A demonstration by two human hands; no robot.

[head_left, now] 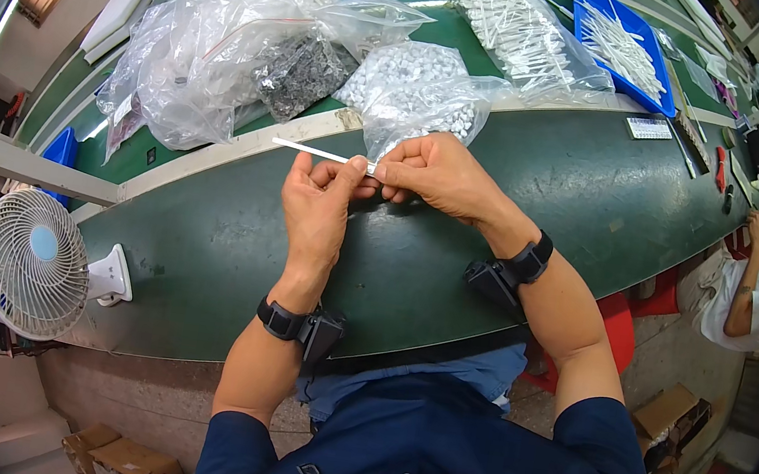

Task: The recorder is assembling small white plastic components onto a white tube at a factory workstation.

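Note:
A thin white plastic stick lies across the fingers of my left hand, pinched near its right end by the thumb. At that same end my right hand is closed, thumb against fingers; whatever small part it grips is mostly covered by the fingertips. Both hands are just above the green tabletop, close together. Right behind them sits a clear bag of small white parts. To its left is a bag of dark grey small parts, partly under crumpled clear plastic bags.
Farther back are a bag of white sticks and a blue tray holding similar sticks. A white fan stands at the left edge of the green table. Red-handled pliers lie at the right, near another person.

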